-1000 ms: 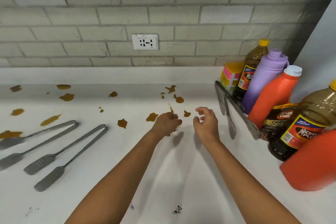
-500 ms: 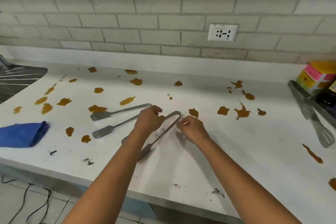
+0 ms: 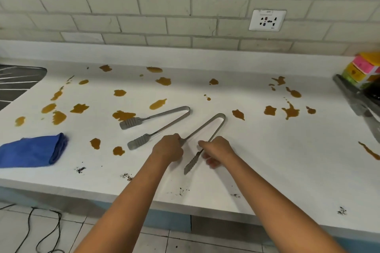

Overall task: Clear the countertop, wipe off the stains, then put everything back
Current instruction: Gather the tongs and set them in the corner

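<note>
Two bare forearms, no sleeves, watch or rings, ending in the left hand [image 3: 167,148] and right hand [image 3: 219,150].

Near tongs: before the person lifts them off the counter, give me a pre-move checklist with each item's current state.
1. Left hand grips one arm of the near tongs: ok.
2. Right hand grips the other arm: ok.
3. Near tongs apart from the far tongs: ok.
4. Tong tips free of stains: cannot tell; one tip is hidden by the left hand.
5. Countertop ready for wiping: not ok; stains remain and far tongs lie on it.
6. Blue cloth at hand: ok, folded at left.
</note>
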